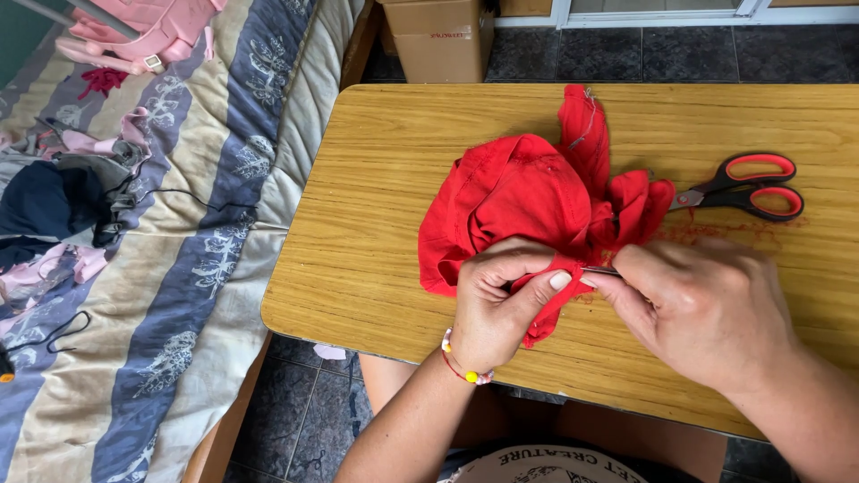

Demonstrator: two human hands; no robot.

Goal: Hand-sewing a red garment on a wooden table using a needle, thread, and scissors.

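Observation:
A bunched red cloth (523, 197) lies on a light wooden table (376, 206). My left hand (497, 304) pinches the cloth's near edge between thumb and fingers; a beaded bracelet circles that wrist. My right hand (702, 309) holds a thin metal tool (598, 269), its tip poking into the cloth right beside my left thumb. Most of the tool is hidden inside my fingers, so I cannot tell what kind it is.
Red-and-black scissors (747, 190) lie shut on the table to the right of the cloth, with red lint beneath them. A bed with a striped cover (188, 268) and loose clothes stands at the left. A cardboard box (438, 36) sits on the dark tiled floor beyond the table.

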